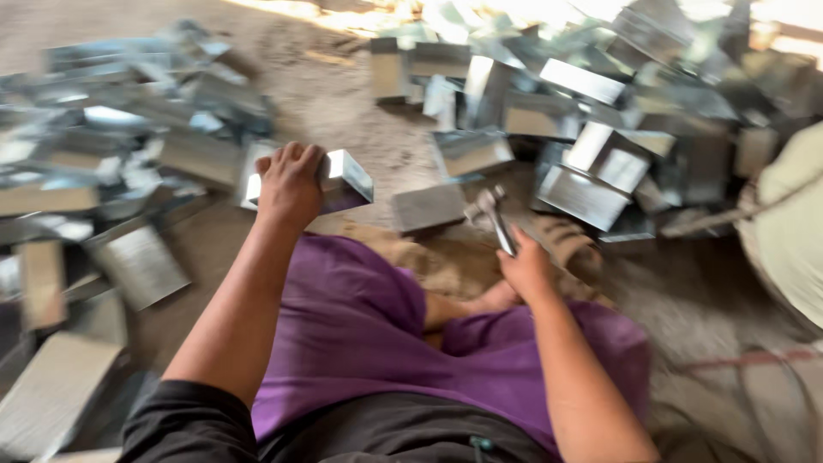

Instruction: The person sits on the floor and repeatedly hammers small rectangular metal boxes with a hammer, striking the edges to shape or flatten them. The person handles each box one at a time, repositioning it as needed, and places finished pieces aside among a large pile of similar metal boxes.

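My left hand (289,184) is closed on a shiny folded sheet-metal box (347,178), held just above the sandy ground in front of my knees. My right hand (525,267) grips the handle of a small metal hammer (492,213) whose head points up and away. A grey metal piece (427,207) lies flat on the ground between the two hands. I sit with purple cloth (360,317) over my legs. The picture is blurred by motion.
Heaps of similar metal boxes lie at the left (129,154) and at the back right (600,129). Flat metal sheets (51,386) are at the lower left. A pale sack (793,223) stands at the right edge.
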